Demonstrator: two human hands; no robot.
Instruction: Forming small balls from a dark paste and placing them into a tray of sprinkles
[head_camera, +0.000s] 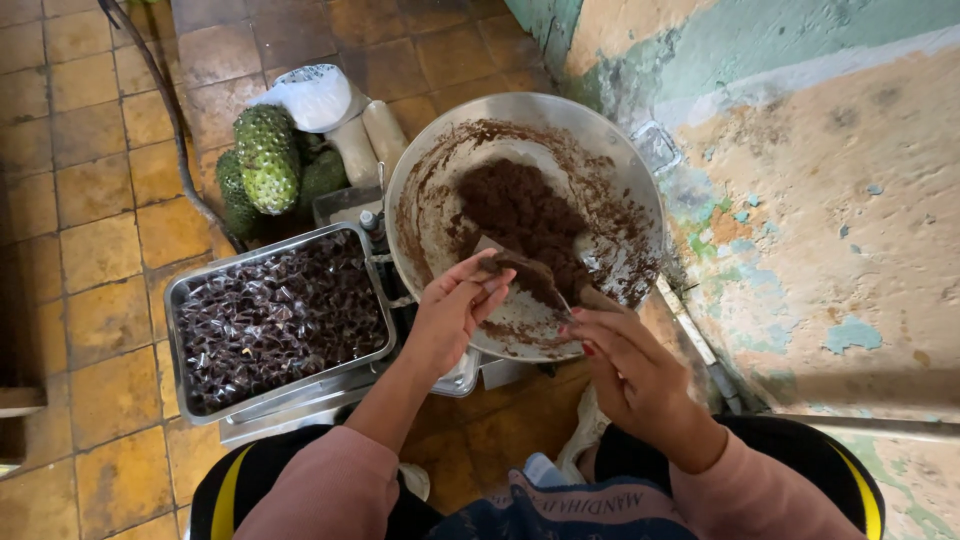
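Brown paste (530, 272) between both hands

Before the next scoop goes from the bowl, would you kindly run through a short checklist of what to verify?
1. Left hand holds the small brown wrapper cone open over the bowl: ok.
2. Right hand grips the thin metal spoon at the cone: ok.
3. Round metal bowl has dark brown paste left: ok.
4. Rectangular steel tray of dark wrapped cones has room: not ok, looks full.
5. Bowl sits steady on its support: cannot tell.
6. Green spiky fruits clear of the hands: ok.
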